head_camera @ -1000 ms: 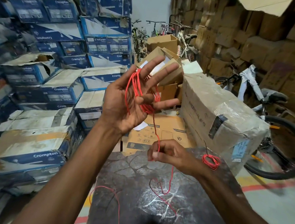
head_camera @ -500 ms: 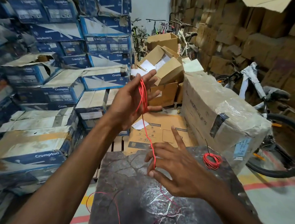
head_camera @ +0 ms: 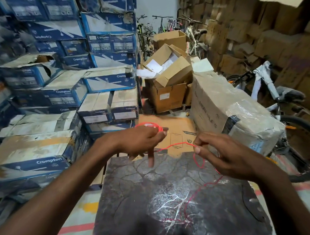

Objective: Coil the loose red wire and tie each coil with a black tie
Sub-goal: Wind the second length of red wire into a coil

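Observation:
My left hand (head_camera: 140, 143) is turned palm down above the far edge of the dark slab and grips a coil of red wire (head_camera: 150, 125), whose loops show over the knuckles. A strand of the red wire (head_camera: 177, 146) runs from that hand to my right hand (head_camera: 225, 156), which pinches it between thumb and fingers. Below the right hand the loose wire (head_camera: 195, 195) hangs and trails across the dark cracked slab (head_camera: 147, 197). No black tie is visible. The finished coil seen earlier on the slab is hidden behind my right hand.
Stacked blue and white fan boxes (head_camera: 50, 95) fill the left. Open cardboard boxes (head_camera: 170, 77) and a plastic-wrapped carton (head_camera: 231, 110) stand beyond the slab. A bicycle (head_camera: 284, 108) leans at the right, before a wall of brown cartons (head_camera: 261, 33).
My left hand dropped from face height to just above the slab and turned palm down with the coil. My right hand moved right and now pinches the strand.

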Available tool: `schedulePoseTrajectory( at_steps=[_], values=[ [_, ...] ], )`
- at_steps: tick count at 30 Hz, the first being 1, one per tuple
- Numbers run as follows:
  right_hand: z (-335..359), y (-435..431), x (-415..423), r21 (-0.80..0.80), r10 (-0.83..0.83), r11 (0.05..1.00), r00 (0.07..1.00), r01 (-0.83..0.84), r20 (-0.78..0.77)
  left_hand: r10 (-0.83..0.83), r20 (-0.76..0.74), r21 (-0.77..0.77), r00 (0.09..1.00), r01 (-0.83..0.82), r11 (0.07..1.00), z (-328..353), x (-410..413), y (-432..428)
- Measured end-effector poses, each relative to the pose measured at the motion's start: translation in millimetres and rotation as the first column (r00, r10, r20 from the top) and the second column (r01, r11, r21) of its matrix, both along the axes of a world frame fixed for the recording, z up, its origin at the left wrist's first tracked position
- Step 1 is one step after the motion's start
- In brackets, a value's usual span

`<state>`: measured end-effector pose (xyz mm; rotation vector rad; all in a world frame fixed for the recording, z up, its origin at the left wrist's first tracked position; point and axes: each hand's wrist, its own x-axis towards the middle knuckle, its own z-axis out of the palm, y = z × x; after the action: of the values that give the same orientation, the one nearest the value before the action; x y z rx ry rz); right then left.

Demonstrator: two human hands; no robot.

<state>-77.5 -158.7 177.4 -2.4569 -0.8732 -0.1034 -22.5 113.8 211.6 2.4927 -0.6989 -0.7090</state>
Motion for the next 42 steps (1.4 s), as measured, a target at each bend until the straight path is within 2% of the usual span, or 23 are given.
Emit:
schedulePoseTrajectory(
  at_steps=[1, 3, 6, 8, 9, 11, 13, 15, 18, 20, 21, 23, 24, 26, 29, 31, 32, 33, 34, 36, 38, 40, 42],
  values=[
    [3, -2, 2, 0.071, 0.017, 0.997, 0.996, -0.011, -0.083, -0.045, -0.145, -0.015, 0.988, 0.043, 0.999, 1, -2, 1],
    [5, 0, 6, 0.338, 0.126, 0.941, 0.94, -0.012, -0.317, -0.169, -0.404, -0.121, 0.899, 0.13, 0.984, 6, -8, 3],
    [-6, 12, 13, 0.68, 0.37, 0.732, 0.809, 0.049, -0.456, -0.391, -0.695, -0.418, 0.603, 0.103, 0.903, 11, -14, 3],
    [-15, 21, 19, 0.787, 0.49, 0.605, 0.723, 0.119, -0.487, -0.505, -0.74, -0.551, 0.445, 0.031, 0.834, 6, -14, 4],
    [-19, 23, 22, 0.788, 0.509, 0.601, 0.697, 0.133, -0.506, -0.553, -0.738, -0.601, 0.386, -0.003, 0.8, 3, -15, 5],
    [-20, 25, 29, 0.726, 0.473, 0.679, 0.692, 0.108, -0.545, -0.632, -0.714, -0.679, 0.302, -0.078, 0.73, -5, -15, 7],
    [-18, 21, 38, 0.663, 0.44, 0.747, 0.704, 0.058, -0.557, -0.685, -0.676, -0.733, 0.272, -0.15, 0.663, -11, -16, 10],
    [-18, 17, 42, 0.686, 0.505, 0.725, 0.638, 0.052, -0.581, -0.738, -0.62, -0.785, 0.267, -0.227, 0.577, -15, -17, 13],
    [-29, 16, 40, 0.834, 0.736, 0.515, 0.396, 0.2, -0.55, -0.791, -0.543, -0.828, 0.281, -0.338, 0.448, -20, -18, 14],
    [-38, 23, 36, 0.838, 0.823, 0.413, 0.248, 0.355, -0.511, -0.809, -0.5, -0.84, 0.307, -0.4, 0.367, -20, -19, 12],
    [-43, 25, 34, 0.828, 0.843, 0.38, 0.215, 0.412, -0.493, -0.813, -0.479, -0.845, 0.332, -0.426, 0.324, -19, -19, 10],
    [-52, 33, 31, 0.81, 0.835, 0.319, 0.258, 0.492, -0.485, -0.807, -0.437, -0.857, 0.398, -0.458, 0.238, -14, -18, 9],
    [-56, 37, 29, 0.8, 0.804, 0.302, 0.313, 0.519, -0.506, -0.801, -0.418, -0.864, 0.429, -0.461, 0.204, -10, -17, 9],
    [-63, 45, 26, 0.761, 0.662, 0.326, 0.439, 0.561, -0.607, -0.788, -0.394, -0.876, 0.473, -0.453, 0.165, -3, -14, 10],
    [-72, 49, 22, 0.683, 0.27, 0.427, 0.637, 0.593, -0.722, -0.775, -0.395, -0.885, 0.494, -0.43, 0.177, 1, -11, 12],
    [-74, 50, 21, 0.616, -0.081, 0.57, 0.783, 0.544, -0.617, -0.778, -0.392, -0.885, 0.49, -0.432, 0.174, 2, -11, 11],
    [-73, 51, 19, 0.568, -0.209, 0.643, 0.832, 0.513, -0.515, -0.781, -0.387, -0.882, 0.49, -0.442, 0.16, 1, -10, 10],
    [-74, 53, 17, 0.517, -0.266, 0.712, 0.864, 0.475, -0.427, -0.775, -0.384, -0.879, 0.502, -0.455, 0.142, 3, -10, 8],
    [-76, 57, 12, 0.462, -0.266, 0.778, 0.89, 0.425, -0.371, -0.757, -0.385, -0.877, 0.528, -0.464, 0.123, 4, -9, 6],
    [-80, 67, 1, 0.381, -0.182, 0.868, 0.918, 0.319, -0.353, -0.668, -0.404, -0.88, 0.624, -0.466, 0.097, 5, -2, 0],
    [-81, 79, -13, 0.369, -0.073, 0.899, 0.911, 0.236, -0.406, -0.519, -0.454, -0.87, 0.724, -0.485, 0.086, 6, 8, -6],
    [-76, 86, -27, 0.383, 0.014, 0.906, 0.894, 0.178, -0.449, -0.376, -0.504, -0.855, 0.778, -0.51, 0.094, 4, 18, -10],
    [-68, 88, -38, 0.398, 0.059, 0.905, 0.886, 0.146, -0.459, -0.225, -0.541, -0.841, 0.811, -0.514, 0.17, 0, 24, -11]
  ],
)
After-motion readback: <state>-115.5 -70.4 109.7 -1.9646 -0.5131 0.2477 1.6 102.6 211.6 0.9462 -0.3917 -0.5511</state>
